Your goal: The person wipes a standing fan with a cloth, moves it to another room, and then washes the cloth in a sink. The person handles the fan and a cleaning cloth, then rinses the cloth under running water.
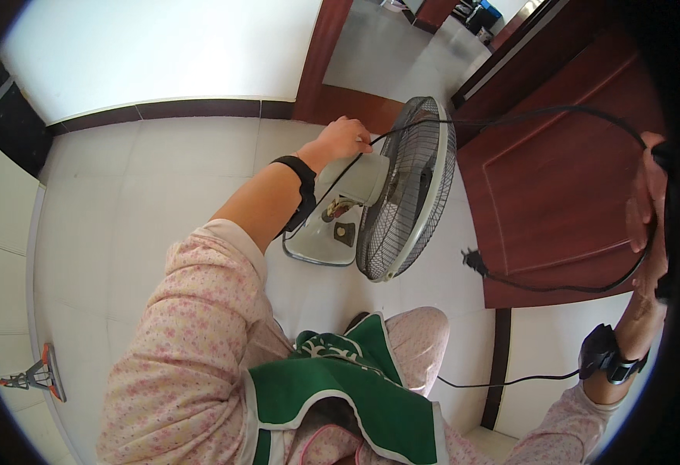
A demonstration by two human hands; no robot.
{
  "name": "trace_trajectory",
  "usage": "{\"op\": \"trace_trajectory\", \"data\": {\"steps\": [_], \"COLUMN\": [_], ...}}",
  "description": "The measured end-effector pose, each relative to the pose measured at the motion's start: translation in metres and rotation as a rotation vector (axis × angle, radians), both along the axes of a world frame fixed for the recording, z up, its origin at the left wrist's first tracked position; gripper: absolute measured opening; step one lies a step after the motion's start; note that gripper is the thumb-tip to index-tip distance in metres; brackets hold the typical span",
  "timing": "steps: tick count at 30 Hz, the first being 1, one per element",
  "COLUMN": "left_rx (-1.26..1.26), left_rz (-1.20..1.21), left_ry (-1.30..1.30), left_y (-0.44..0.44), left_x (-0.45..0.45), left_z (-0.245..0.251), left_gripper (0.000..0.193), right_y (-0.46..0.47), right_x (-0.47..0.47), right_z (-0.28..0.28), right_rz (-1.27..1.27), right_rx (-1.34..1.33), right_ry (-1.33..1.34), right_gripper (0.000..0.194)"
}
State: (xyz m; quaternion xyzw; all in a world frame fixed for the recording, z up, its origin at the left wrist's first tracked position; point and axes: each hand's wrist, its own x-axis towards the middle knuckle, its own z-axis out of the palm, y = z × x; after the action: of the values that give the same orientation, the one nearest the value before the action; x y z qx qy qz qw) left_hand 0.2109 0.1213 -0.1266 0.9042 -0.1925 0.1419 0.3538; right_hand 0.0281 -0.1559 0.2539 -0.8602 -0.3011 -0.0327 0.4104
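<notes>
My left hand [344,138] is above the motor housing [360,177] of an electric fan, its fingertips closed on the black power cord [549,110]. The fan's round wire grille [407,192] faces right, and its pale base [322,238] rests on the tiled floor. From the base the cord rises to my left fingers, then arcs across to the right. At the far right edge, my right hand [648,192] holds the cord's loop; this hand is blurred and partly cut off. The black plug [475,261] dangles from the cord's end, left of that hand.
A dark red wooden door [555,192] stands open at the right, beside a doorway with a brown threshold [357,110]. A white wall [166,52] runs along the far side. An orange and grey mop head [44,373] lies at lower left. A thin cable [508,383] trails from my right wristband.
</notes>
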Motion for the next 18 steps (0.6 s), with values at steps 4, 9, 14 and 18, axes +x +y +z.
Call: {"op": "trace_trajectory", "data": {"steps": [4, 9, 14, 18], "left_rx": [-0.174, -0.239, -0.282, -0.363], "left_rz": [-0.003, 0.037, 0.05, 0.097], "left_ry": [0.298, 0.497, 0.658, 0.858], "left_y": [0.005, 0.007, 0.016, 0.022], "left_x": [0.013, 0.029, 0.051, 0.057], "left_z": [-0.007, -0.012, -0.026, -0.043], "left_gripper": [0.028, 0.026, 0.034, 0.034], "right_y": [0.032, 0.076, 0.113, 0.131], "right_x": [0.012, 0.03, 0.048, 0.07], "right_z": [-0.033, -0.058, -0.098, -0.147], "right_rz": [-0.193, -0.064, 0.0, 0.031], "right_rx": [-0.028, 0.178, 0.3, 0.321], "right_ry": [-0.146, 0.069, 0.38, 0.623], "right_gripper": [0.042, 0.045, 0.041, 0.031]}}
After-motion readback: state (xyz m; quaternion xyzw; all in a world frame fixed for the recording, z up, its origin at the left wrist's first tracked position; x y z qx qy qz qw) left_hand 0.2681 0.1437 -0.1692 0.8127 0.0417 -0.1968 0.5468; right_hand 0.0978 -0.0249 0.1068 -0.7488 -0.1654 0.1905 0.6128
